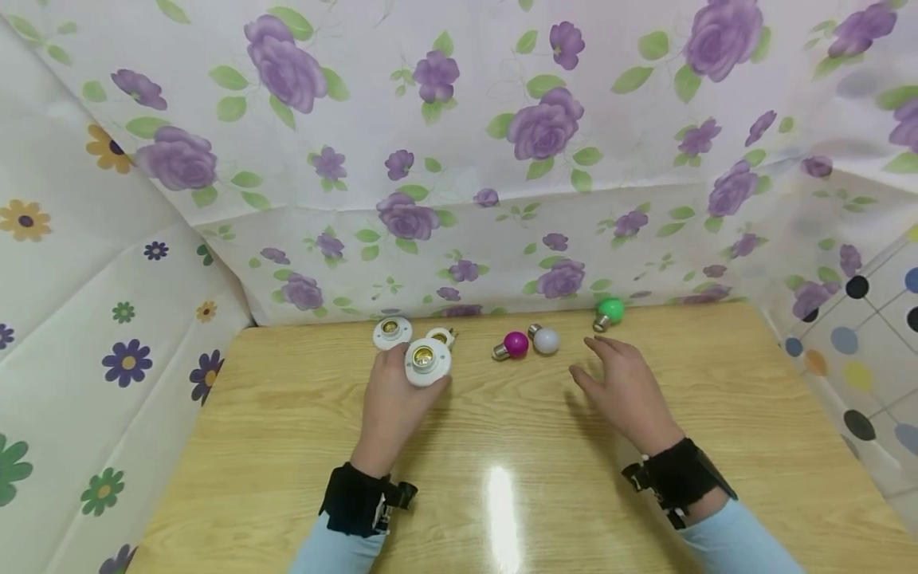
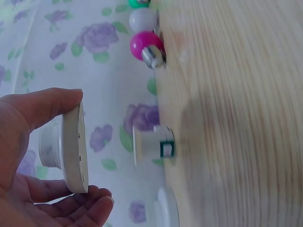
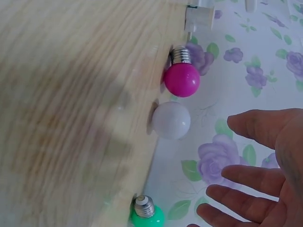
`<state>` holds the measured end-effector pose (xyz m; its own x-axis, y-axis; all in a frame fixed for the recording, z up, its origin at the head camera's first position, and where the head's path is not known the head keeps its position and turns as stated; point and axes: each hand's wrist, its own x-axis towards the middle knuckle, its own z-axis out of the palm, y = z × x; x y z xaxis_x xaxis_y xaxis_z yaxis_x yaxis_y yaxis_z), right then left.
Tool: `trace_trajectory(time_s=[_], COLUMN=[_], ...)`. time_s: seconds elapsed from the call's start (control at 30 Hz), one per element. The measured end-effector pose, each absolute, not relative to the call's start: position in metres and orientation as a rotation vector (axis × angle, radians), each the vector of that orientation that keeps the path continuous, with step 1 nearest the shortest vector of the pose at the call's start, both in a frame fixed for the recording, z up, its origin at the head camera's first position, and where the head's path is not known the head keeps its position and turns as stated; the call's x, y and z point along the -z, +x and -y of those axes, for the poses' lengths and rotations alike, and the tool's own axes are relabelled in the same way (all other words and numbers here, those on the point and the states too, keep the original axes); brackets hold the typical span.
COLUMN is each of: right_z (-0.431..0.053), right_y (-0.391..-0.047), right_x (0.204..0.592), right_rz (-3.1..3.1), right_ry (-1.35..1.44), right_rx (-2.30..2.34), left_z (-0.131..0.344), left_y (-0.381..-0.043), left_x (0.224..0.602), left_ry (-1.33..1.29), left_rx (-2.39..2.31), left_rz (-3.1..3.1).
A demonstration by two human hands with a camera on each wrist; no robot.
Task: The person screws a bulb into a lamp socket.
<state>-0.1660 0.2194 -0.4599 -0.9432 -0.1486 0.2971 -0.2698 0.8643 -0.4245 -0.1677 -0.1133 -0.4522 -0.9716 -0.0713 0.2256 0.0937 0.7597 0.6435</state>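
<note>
My left hand [image 1: 402,402] grips a round white lamp holder [image 1: 428,363] by its rim, thumb on one side and fingers on the other; its brass-coloured socket faces up. In the left wrist view the lamp holder [image 2: 73,146] is raised off the table. Behind it are a second white lamp holder [image 1: 392,333] and a smaller white socket with plug pins [image 1: 441,336]. My right hand [image 1: 631,395] is empty, fingers spread, over the table near a white bulb [image 1: 545,340] and a green bulb [image 1: 610,311]. A magenta bulb [image 1: 515,345] lies left of the white one.
The wooden table [image 1: 502,446] ends at the back against a wall covering [image 1: 459,159] with purple flowers. Another flower-patterned sheet [image 1: 129,319] stands along the left, and a dotted sheet [image 1: 861,351] along the right. Both wrists wear black straps with cameras.
</note>
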Motion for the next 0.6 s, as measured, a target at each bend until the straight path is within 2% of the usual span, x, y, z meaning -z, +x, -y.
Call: trace_trajectory(time_s=[0.27,0.6], right_z=[-0.211,-0.199], right_y=[-0.185,-0.210], right_x=[0.454,0.472], right_rz=[2.788,2.851], right_ry=[0.307,0.245], right_rx=[-0.737,-0.839], left_z=[0.096,0.080], left_y=[-0.163,-0.157], left_x=[0.450,0.452], left_ry=[-0.104,-0.111], left_rx=[1.083,1.053], left_rz=[2.700,2.746])
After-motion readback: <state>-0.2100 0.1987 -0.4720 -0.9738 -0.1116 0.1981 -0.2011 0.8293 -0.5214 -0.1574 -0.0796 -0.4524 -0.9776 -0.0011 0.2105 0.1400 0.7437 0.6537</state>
